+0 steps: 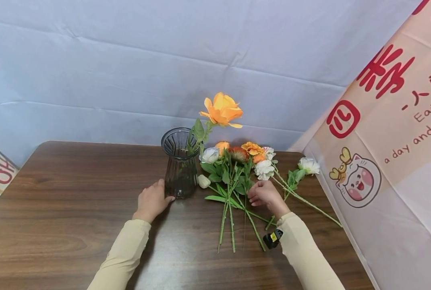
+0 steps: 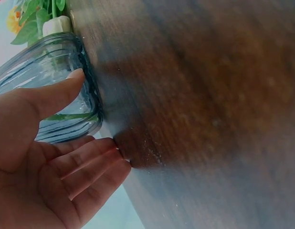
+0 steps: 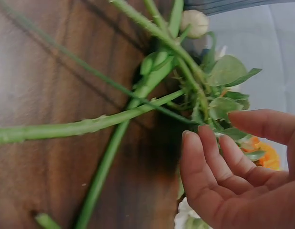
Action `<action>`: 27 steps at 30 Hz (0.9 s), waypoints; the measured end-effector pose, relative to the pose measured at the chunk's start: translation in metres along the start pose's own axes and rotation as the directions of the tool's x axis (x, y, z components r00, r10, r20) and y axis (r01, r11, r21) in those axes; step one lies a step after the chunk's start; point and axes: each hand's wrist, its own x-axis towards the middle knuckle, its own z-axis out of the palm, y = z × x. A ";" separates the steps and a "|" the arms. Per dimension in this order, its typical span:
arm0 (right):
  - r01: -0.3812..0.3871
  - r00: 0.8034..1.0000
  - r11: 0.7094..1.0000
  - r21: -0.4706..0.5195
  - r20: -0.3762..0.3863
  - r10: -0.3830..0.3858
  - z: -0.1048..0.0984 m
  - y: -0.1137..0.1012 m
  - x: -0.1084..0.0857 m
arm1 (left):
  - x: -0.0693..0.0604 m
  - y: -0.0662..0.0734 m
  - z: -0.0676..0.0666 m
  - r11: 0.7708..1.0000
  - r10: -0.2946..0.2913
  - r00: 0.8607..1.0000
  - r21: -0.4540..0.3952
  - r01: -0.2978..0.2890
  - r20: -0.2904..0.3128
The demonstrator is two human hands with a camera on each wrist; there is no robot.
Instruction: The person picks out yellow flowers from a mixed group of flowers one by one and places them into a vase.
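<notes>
A grey ribbed glass vase (image 1: 181, 179) stands upright, holding one tall yellow-orange rose (image 1: 221, 110) that leans right. My left hand (image 1: 152, 200) holds the vase low on its left side; in the left wrist view the thumb (image 2: 61, 95) lies across the glass and the index finger passes behind it. To the right lies a pile of artificial flowers with crossing green stems (image 1: 232, 225). My right hand (image 1: 266, 195) is at this pile, thumb apart from the fingers. A thin dark green stem (image 3: 90, 69) ends by its fingertips, with no grip on it visible.
The pile includes a white tulip (image 1: 203, 181), a pale blue-white flower (image 1: 210, 156), an orange bloom (image 1: 252, 148) and a white carnation (image 1: 264, 170). Farther right lies another pale flower (image 1: 309, 165). Behind the wooden table (image 1: 74, 193) hangs a pale cloth (image 1: 128, 72); a printed banner (image 1: 393, 133) hangs right.
</notes>
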 end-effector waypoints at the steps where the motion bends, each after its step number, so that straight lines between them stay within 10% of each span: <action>1: -0.003 1.000 1.000 0.001 -0.001 0.003 0.000 0.002 0.001 | 0.000 0.000 0.000 1.000 0.000 1.000 0.001 0.000 0.001; 27: -0.051 0.998 0.999 0.005 0.029 0.051 0.013 0.020 0.006 | 0.000 0.001 0.000 1.000 -0.006 1.000 0.014 0.006 0.006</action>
